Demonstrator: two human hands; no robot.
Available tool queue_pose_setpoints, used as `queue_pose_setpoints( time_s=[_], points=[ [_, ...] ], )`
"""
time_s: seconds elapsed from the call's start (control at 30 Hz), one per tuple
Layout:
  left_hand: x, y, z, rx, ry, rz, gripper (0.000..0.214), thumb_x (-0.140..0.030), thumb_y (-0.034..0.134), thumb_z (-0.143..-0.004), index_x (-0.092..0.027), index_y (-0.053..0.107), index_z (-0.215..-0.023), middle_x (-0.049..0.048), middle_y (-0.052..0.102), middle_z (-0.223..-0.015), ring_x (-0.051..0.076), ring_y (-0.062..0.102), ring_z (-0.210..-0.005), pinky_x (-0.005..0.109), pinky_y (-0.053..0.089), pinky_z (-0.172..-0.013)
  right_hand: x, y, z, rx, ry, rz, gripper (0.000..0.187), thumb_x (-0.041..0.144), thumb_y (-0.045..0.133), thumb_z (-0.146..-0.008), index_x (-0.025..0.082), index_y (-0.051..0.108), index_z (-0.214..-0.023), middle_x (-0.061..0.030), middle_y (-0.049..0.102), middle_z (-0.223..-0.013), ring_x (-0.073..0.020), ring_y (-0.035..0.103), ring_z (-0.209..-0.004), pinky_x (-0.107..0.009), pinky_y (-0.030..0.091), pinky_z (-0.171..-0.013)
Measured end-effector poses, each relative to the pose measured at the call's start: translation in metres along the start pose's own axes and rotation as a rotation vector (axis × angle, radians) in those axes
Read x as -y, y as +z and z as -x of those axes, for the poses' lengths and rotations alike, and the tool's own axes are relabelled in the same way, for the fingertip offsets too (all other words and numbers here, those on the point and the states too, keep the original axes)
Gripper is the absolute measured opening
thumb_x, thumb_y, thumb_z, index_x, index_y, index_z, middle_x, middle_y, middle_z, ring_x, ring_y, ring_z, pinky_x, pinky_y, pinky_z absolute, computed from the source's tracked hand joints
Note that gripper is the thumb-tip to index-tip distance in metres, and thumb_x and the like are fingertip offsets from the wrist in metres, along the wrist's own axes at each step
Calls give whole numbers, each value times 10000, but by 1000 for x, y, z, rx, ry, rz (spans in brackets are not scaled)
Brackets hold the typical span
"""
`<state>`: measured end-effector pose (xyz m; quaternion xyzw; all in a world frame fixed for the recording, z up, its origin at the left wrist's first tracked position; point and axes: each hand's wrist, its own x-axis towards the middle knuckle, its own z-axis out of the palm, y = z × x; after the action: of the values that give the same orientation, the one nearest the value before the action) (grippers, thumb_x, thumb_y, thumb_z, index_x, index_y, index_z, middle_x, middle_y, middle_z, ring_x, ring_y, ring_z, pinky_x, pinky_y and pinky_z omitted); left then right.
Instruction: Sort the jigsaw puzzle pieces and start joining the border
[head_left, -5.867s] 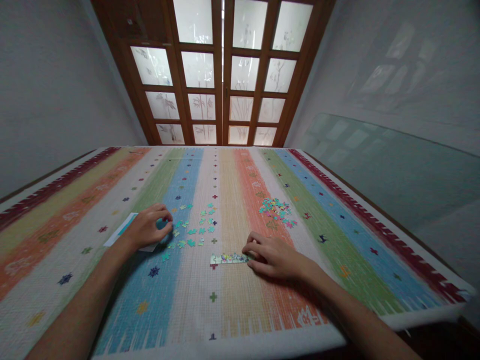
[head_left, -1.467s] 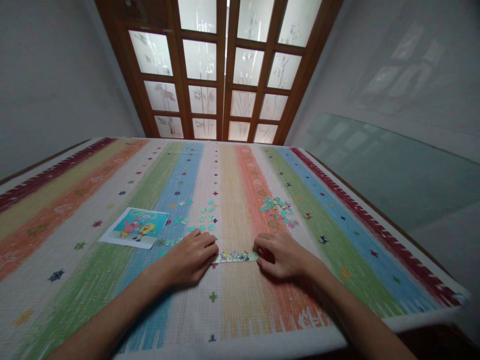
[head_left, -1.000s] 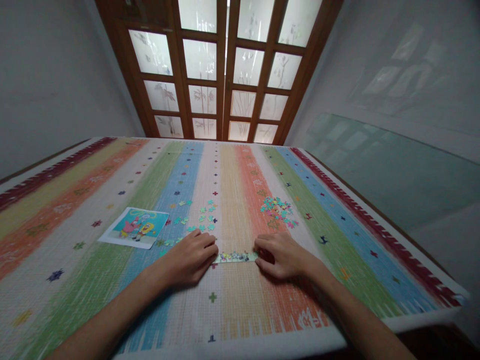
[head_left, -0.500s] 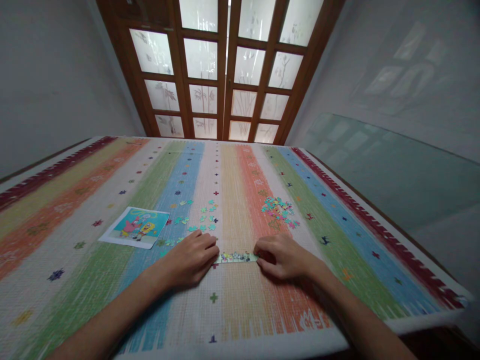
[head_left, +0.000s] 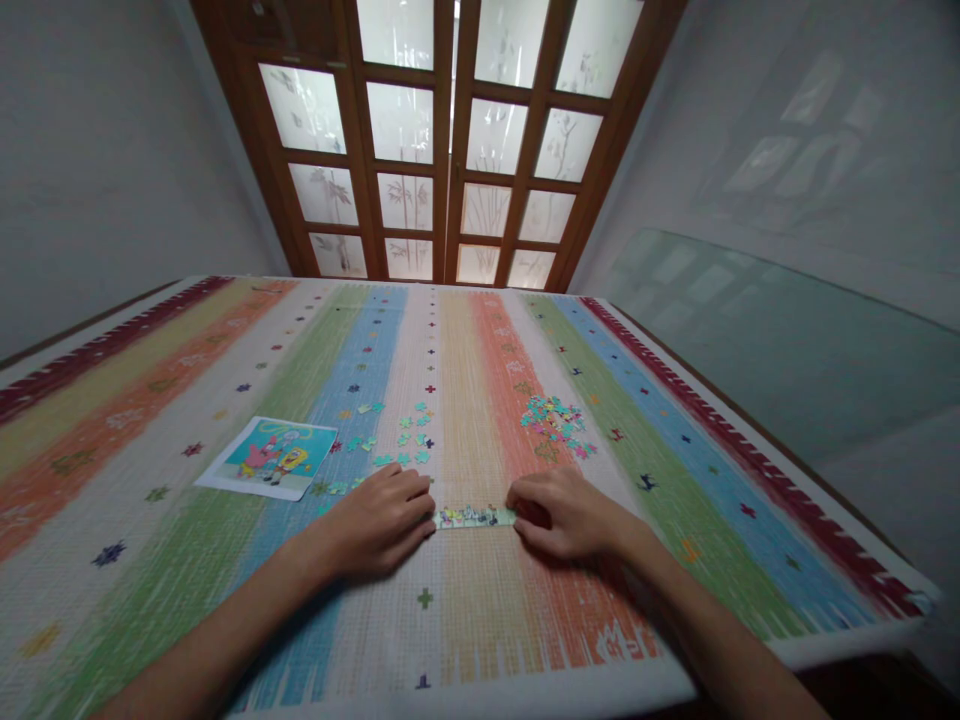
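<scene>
A short row of joined puzzle pieces [head_left: 474, 517] lies on the striped cloth [head_left: 465, 620] near me. My left hand [head_left: 382, 518] rests curled at the row's left end, its fingertips pressed against it. At the right end, my right hand [head_left: 564, 512] has its fingers bent and pinches the row. Loose teal pieces [head_left: 401, 440] are scattered just beyond my left hand. A heap of mixed coloured pieces [head_left: 555, 418] sits beyond my right hand.
A cartoon reference picture [head_left: 268, 457] lies flat to the left. The table's near edge [head_left: 525, 690] is close to my forearms. A leaning glass pane [head_left: 787, 340] stands along the right side. Wooden doors with frosted panes [head_left: 442, 150] are behind the table.
My left hand left the picture and the loose teal pieces and came right to the row's left end. In the last second and a half both hands have hardly moved.
</scene>
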<state>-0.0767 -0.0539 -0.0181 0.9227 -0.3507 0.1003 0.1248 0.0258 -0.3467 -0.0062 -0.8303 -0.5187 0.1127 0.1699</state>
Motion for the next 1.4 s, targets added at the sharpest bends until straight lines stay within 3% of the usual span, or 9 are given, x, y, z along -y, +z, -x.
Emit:
queue_pose_setpoints(
  time_s=[0.7,0.8,1.03,1.17,1.4],
  points=[
    [3,-3,1,9,-45,-11,172,-312,482,-996,-198,564,-897,62,616,-885,219,549,-783,379,421,-726,2,0,-1,11,41,36,117,175,623,-789,183,667,-898,-26,675,-736,-151,526,-625,-302,292,-599],
    [19,-7,4,-75,-127,-86,218,-320,448,-1025,-186,599,-942,74,644,-895,234,575,-810,390,440,-746,5,-2,-1,7,47,20,130,196,635,-788,188,653,-916,-12,657,-730,-152,524,-632,-299,284,-599],
    [78,-17,27,-273,-517,-224,297,-383,455,-1001,-164,639,-1080,143,698,-1050,307,636,-1013,477,498,-936,6,-5,-1,-10,36,-15,182,242,650,-807,183,646,-979,-14,649,-742,-164,539,-656,-297,298,-609],
    [96,-14,35,-177,-585,-215,460,-476,411,-1020,-146,632,-1253,171,678,-1289,340,598,-1207,528,446,-1080,5,-5,0,-10,23,-7,173,242,646,-821,182,646,-983,-21,663,-762,-170,555,-670,-300,306,-617],
    [104,4,39,36,-671,-228,577,-496,335,-1050,-191,538,-1496,125,464,-1603,377,363,-1503,578,329,-1185,8,-5,0,-5,15,55,130,217,636,-846,190,638,-973,-35,687,-828,-183,593,-734,-309,325,-645]
  ],
)
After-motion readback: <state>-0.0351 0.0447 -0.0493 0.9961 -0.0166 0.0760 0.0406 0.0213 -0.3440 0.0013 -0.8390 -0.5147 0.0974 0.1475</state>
